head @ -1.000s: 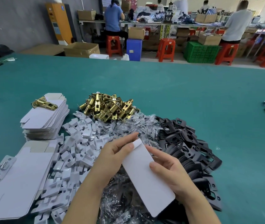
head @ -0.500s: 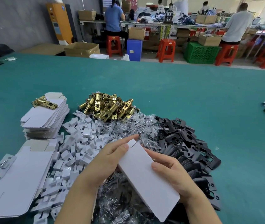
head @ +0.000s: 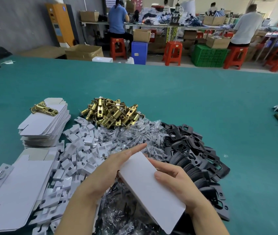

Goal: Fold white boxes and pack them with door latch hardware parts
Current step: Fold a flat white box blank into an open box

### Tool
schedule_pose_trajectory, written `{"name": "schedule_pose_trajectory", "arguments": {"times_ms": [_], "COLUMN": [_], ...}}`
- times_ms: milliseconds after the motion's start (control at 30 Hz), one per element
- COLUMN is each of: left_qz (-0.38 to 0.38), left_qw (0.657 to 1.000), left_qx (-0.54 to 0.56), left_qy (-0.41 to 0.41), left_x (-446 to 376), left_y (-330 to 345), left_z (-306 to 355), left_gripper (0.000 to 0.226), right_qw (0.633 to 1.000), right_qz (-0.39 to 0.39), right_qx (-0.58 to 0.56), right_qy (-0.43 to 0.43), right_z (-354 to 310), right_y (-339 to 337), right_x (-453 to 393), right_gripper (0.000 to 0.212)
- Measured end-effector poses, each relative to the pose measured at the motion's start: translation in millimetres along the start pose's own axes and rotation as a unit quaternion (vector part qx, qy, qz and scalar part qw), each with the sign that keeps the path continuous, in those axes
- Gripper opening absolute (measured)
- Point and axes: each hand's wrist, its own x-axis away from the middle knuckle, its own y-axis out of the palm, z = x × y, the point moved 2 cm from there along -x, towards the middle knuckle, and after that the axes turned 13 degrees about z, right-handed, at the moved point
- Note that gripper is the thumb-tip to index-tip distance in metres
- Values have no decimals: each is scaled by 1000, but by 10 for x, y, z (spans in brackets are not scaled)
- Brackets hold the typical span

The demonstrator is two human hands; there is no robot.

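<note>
Both hands held a white box (head: pixel 150 187) above the heaped parts, its long body slanting from the far left down toward the near right. The left hand (head: pixel 111 168) lay along the box's left edge with its fingers (head: pixel 135 148) straight and together, pressing against the far end. The right hand (head: pixel 175 182) curled round the right side, thumb (head: pixel 162 176) flat on the top face. Just beyond the left fingertips lay clear bags of screws (head: pixel 135 133), and farther out a pile of brass latches (head: pixel 112 113). Left of the left hand spread white card inserts (head: pixel 77 160) and flat box blanks (head: pixel 16 190). Right of the right hand were black strike plates (head: pixel 191 150) on the green table (head: pixel 202 102).
</note>
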Motion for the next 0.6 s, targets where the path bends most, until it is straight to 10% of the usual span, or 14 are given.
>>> {"name": "schedule_pose_trajectory", "arguments": {"times_ms": [333, 600], "left_qz": [-55, -90], "left_qw": [997, 979], "left_qx": [-42, 180], "left_qy": [17, -42], "left_x": [21, 18], "left_y": [-35, 18], "left_z": [-58, -55], "left_gripper": [63, 71], "right_qw": [1000, 998], "right_qz": [-26, -44], "right_qx": [2, -47], "right_qy": [12, 25], "right_z": [11, -45], "right_y": [-86, -73], "right_x": [-2, 37], "right_gripper": [49, 48]}}
